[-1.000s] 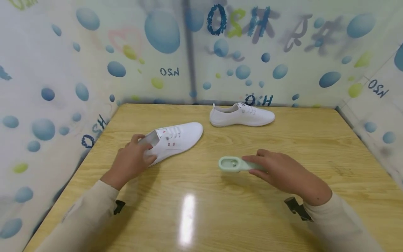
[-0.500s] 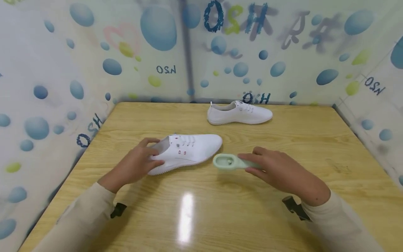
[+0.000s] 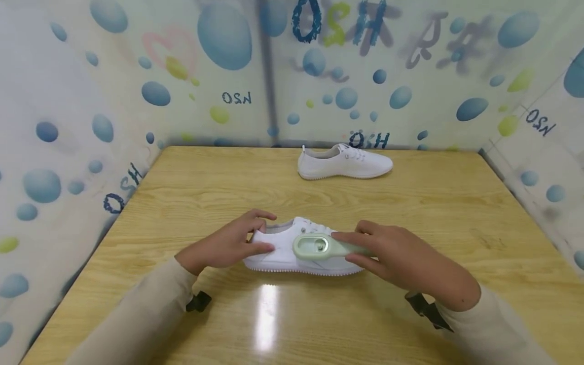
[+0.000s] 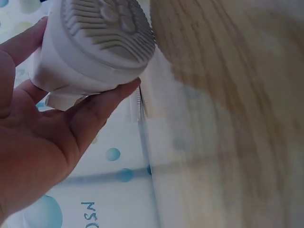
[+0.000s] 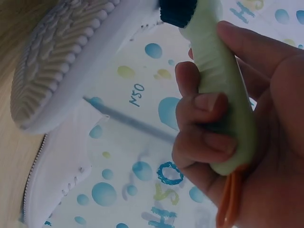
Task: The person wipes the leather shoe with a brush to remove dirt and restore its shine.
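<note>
My left grip (image 3: pixel 229 243) pinches the shoe (image 3: pixel 277 259) only at its heel; pressing the brush (image 3: pixel 337 248), clasped in my right grip (image 3: pixel 399 253), at the shoe's toe could twist it loose.

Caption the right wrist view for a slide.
Right hand gripping a dark-bristled green brush near the ridged sole of a white shoe.

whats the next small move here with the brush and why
I'd probably press the green brush lightly against the near side of the held white shoe. The right hand grips the brush, its dark bristles point toward that shoe, and the left hand holds the heel. Whether the bristles touch is unclear.
</note>
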The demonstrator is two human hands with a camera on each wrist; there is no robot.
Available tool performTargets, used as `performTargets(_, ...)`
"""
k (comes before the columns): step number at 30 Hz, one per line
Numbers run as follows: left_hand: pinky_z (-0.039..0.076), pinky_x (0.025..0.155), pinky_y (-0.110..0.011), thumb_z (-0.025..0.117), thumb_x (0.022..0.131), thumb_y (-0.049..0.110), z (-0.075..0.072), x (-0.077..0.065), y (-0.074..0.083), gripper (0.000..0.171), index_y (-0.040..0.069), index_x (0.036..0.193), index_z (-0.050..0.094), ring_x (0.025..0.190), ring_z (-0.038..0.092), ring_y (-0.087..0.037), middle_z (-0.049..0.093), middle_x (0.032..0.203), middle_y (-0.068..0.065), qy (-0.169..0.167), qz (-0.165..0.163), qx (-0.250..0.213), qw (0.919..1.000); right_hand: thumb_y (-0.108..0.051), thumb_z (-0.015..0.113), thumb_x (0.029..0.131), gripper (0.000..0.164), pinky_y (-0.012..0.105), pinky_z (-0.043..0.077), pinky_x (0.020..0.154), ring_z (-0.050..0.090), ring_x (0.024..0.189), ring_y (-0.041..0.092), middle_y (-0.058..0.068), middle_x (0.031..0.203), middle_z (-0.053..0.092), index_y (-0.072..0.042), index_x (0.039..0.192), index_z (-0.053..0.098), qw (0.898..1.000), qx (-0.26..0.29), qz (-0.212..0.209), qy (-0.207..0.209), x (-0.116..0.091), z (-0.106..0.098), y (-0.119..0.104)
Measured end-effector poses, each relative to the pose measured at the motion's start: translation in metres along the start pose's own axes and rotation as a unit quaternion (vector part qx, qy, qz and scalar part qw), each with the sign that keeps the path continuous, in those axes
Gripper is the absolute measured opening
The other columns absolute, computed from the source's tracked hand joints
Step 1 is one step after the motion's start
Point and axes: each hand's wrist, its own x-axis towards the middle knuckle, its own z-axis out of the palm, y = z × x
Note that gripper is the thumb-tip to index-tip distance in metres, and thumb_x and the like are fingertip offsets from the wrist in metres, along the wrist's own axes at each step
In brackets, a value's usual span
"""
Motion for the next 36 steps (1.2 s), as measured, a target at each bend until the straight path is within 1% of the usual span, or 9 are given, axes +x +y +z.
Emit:
performTargets(4,0.043,0.092,-0.039,0.076,0.089,0.037,-0.002,0.001,-0.004,0.035,0.014,0.087,0.049,0.133,0.046,-0.033,0.038,0.153,-0.013,-0.009,-0.008,0.002,0.9999,-0.029,0.066,0.097,0.045,0.019,0.041,0.06,0.046,0.068,0.003,-0.001,0.101,0.06,-0.028,0.141,0.058,1.0,-0.012,0.008,-0.003,0.008,0.006,-0.006)
performTargets(9,0.042,0.101,-0.042,0.09,0.07,0.043,-0.006,-0.001,-0.009,0.062,0.016,0.111,0.051,0.13,0.045,-0.03,0.034,0.15,-0.015,-0.053,-0.03,0.039,0.9974,-0.031,0.065,0.097,0.044,0.02,0.041,0.059,0.046,0.067,0.004,0.0,0.102,0.061,-0.027,0.14,0.058,1.0,-0.019,0.014,-0.007,0.016,0.014,-0.014)
performTargets(12,0.046,0.091,-0.037,0.092,0.067,0.044,-0.007,-0.002,-0.01,0.077,0.016,0.122,0.046,0.11,0.052,-0.023,0.049,0.13,-0.011,-0.071,-0.041,0.055,0.9952,-0.031,0.065,0.098,0.043,0.02,0.04,0.058,0.046,0.066,0.005,0.001,0.1,0.061,-0.025,0.139,0.06,1.0,-0.024,0.006,0.007,0.021,0.019,-0.018)
performTargets(15,0.048,0.076,-0.031,0.088,0.069,0.051,-0.008,-0.001,-0.009,0.079,0.016,0.124,0.044,0.088,0.057,-0.015,0.059,0.105,-0.002,-0.077,-0.059,0.074,0.9925,-0.03,0.064,0.098,0.041,0.02,0.04,0.058,0.046,0.065,0.005,0.002,0.099,0.062,-0.023,0.139,0.06,0.999,-0.029,-0.011,0.026,0.029,0.026,-0.022)
performTargets(18,0.047,0.065,-0.031,0.083,0.07,0.061,-0.01,0.001,-0.005,0.079,0.016,0.122,0.044,0.075,0.058,-0.013,0.063,0.093,0.003,-0.082,-0.078,0.099,0.9886,-0.031,0.062,0.099,0.041,0.02,0.041,0.058,0.046,0.065,0.005,0.003,0.099,0.061,-0.022,0.138,0.06,0.998,-0.029,-0.025,0.041,0.036,0.032,-0.025)
performTargets(23,0.045,0.06,-0.031,0.079,0.068,0.07,-0.012,0.003,0.002,0.078,0.019,0.12,0.047,0.071,0.057,-0.013,0.063,0.088,0.005,-0.077,-0.106,0.157,0.9789,-0.032,0.062,0.099,0.042,0.02,0.042,0.059,0.046,0.066,0.005,0.002,0.098,0.061,-0.021,0.139,0.06,0.999,-0.023,-0.02,0.041,0.039,0.033,-0.026)
performTargets(28,0.042,0.057,-0.031,0.077,0.067,0.073,-0.013,0.004,0.004,0.08,0.017,0.118,0.051,0.068,0.056,-0.015,0.062,0.081,0.002,-0.067,-0.136,0.191,0.9697,-0.031,0.061,0.1,0.041,0.022,0.04,0.061,0.046,0.068,0.006,-0.001,0.095,0.06,-0.023,0.14,0.059,1.0,0.008,0.024,-0.002,0.032,0.017,-0.018)
performTargets(31,0.043,0.058,-0.031,0.079,0.068,0.069,-0.012,0.006,0.002,0.078,0.015,0.116,0.051,0.069,0.056,-0.015,0.061,0.082,0.001,-0.073,-0.127,0.162,0.9758,-0.032,0.06,0.1,0.04,0.023,0.04,0.063,0.046,0.07,0.006,-0.003,0.092,0.059,-0.023,0.14,0.059,0.999,0.029,0.036,-0.021,0.03,0.013,-0.015)
performTargets(36,0.05,0.066,-0.032,0.085,0.073,0.052,-0.007,0.012,-0.008,0.063,0.014,0.113,0.054,0.076,0.059,-0.014,0.063,0.089,0.001,-0.1,-0.079,0.06,0.99,-0.034,0.062,0.099,0.042,0.022,0.04,0.062,0.045,0.068,0.006,-0.004,0.091,0.057,-0.025,0.14,0.059,0.999,0.024,0.025,-0.006,0.034,0.023,-0.019)
